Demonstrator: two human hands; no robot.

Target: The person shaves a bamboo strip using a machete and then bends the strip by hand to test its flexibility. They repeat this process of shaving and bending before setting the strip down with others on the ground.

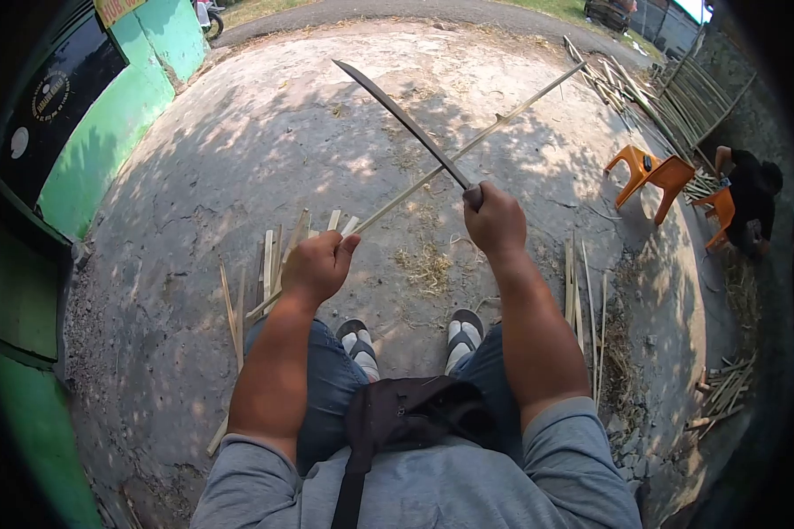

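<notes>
My left hand (318, 266) is closed around a long, thin bamboo strip (525, 105). The strip slants away from me to the upper right, and its near end sticks out behind my fist. In my right hand (496, 220) is the handle of a machete (386, 106), gripped with the fingers wrapped round it. Its dark blade points up and to the left and crosses the strip just beyond my right fist. A small sliver (500, 118) stands up from the strip past that crossing.
Split bamboo pieces (267, 264) lie left of my legs, others (576, 291) on the right. Shavings (425, 269) litter the concrete ahead. An orange chair (670, 181) stands at right near a bent-over person (752, 198). Bamboo poles (622, 93) lie behind; a green wall (106, 145) borders the left.
</notes>
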